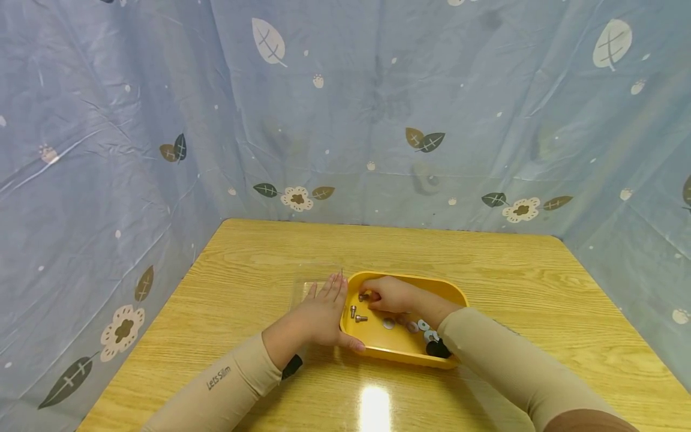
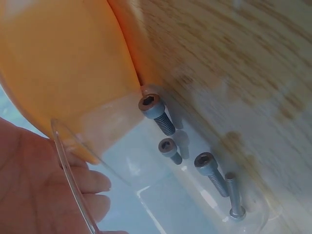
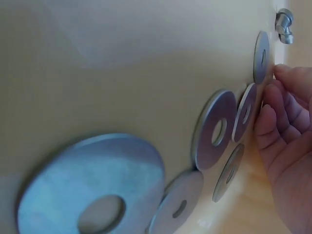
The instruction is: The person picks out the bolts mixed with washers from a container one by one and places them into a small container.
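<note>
My left hand [image 1: 324,315] lies along the left end of a yellow tray [image 1: 388,353], fingers straight and spread, thumb at the front rim. Beside that hand is a clear plastic box [image 2: 73,190] holding several socket-head screws [image 2: 207,164]. Inside the tray, my right hand [image 1: 396,295] pinches a small metal screw [image 1: 363,297] between its fingertips. Two more screws [image 1: 360,318] lie on the tray floor just in front of these fingers. Flat metal washers [image 3: 214,129] are scattered beneath the right hand and wrist.
The tray and box stand on a wood-grain table [image 1: 270,246]. A blue curtain [image 1: 345,108] with leaves and flowers hangs round the back and sides. Some washers [image 1: 423,325] lie toward the tray's right end, partly covered by the right sleeve [image 1: 502,354].
</note>
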Tool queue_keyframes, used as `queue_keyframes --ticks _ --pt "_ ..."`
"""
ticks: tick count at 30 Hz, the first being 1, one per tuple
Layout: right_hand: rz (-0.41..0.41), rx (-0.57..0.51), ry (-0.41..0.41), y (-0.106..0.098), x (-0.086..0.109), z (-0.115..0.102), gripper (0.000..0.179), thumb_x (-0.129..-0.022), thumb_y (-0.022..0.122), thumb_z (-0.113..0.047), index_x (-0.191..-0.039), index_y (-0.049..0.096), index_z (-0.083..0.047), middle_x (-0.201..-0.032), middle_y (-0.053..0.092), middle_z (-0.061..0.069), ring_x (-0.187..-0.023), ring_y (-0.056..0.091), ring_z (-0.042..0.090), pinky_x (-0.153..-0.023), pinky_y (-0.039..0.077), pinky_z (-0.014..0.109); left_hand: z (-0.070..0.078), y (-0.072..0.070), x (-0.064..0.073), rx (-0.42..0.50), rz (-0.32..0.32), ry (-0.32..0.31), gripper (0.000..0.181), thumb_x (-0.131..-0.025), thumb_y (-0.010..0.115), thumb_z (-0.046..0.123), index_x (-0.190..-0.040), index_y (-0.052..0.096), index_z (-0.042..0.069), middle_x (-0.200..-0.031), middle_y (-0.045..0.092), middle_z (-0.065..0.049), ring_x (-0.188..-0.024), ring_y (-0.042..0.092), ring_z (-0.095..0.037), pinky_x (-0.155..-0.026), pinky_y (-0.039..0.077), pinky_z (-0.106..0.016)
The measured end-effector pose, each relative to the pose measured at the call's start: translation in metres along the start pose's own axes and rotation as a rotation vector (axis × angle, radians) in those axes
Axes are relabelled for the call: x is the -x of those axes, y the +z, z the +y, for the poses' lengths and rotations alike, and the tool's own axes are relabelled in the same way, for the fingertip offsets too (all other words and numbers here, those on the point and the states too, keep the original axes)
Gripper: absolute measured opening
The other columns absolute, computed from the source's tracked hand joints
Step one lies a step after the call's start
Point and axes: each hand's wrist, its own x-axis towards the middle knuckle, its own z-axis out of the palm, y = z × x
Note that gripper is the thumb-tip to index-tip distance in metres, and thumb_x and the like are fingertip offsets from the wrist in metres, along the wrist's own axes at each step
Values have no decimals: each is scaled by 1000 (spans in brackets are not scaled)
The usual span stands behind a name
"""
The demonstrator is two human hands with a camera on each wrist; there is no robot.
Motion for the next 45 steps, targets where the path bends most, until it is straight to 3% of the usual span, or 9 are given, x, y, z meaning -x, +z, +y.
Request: queue_keyframes --ticks 4,11,16,20,23,29,45 --pt "41 36 -2 3 -2 0 4 -86 63 -15 -89 60 -13 -63 47 -9 -56 43 3 -54 39 20 0 0 0 -7 -4 -2 134 -53 34 92 -146 2 2 -152 -3 -16 -139 -4 -25 -109 9 -51" --pt "55 58 68 5 -3 -1 19 -86 65 -22 -71 53 -17 -61 49 -9 -54 44 4 -52 39 20 0 1 -1 -21 -1 -4 135 -51 31 94 -146 2 2 -152 -4 -15 -139 -5 -25 -109 8 -51" --pt "23 12 91 3 -1 -1 14 -83 67 -24 -83 56 -15 -66 51 -9 -59 46 5 -56 41 22 0 1 -2 -20 -8 -5 136 -51 31 94 -146 2 2 -152 -5 -15 -139 -5 -25 -109 8 -52" --pt "-42 -75 71 -2 4 -1 29 -82 68 -15 -108 55 -12 -71 53 -7 -61 48 6 -59 44 23 0 2 -3 -15 -17 -6 136 -50 30 94 -146 1 3 -152 -6 -15 -139 -5 -25 -109 9 -52" --pt "-80 -87 28 -5 6 0 32 -84 65 -9 -115 55 -12 -70 52 -6 -60 47 5 -59 43 23 0 2 -3 -11 -14 -6 136 -50 30 95 -147 2 3 -152 -5 -15 -139 -5 -25 -109 9 -52" --pt "-96 -89 -24 -9 6 3 23 -86 62 -7 -108 61 -13 -69 52 -7 -58 45 4 -58 42 22 0 0 -4 -9 -16 -6 134 -52 33 93 -146 1 3 -152 -5 -15 -139 -6 -25 -109 8 -52" --pt "-70 -65 2 -7 5 3 10 -84 65 -11 -93 60 -10 -62 48 -9 -56 44 3 -57 41 20 1 0 -3 1 -8 -3 133 -53 36 92 -146 2 3 -152 -5 -15 -139 -5 -25 -109 9 -51"
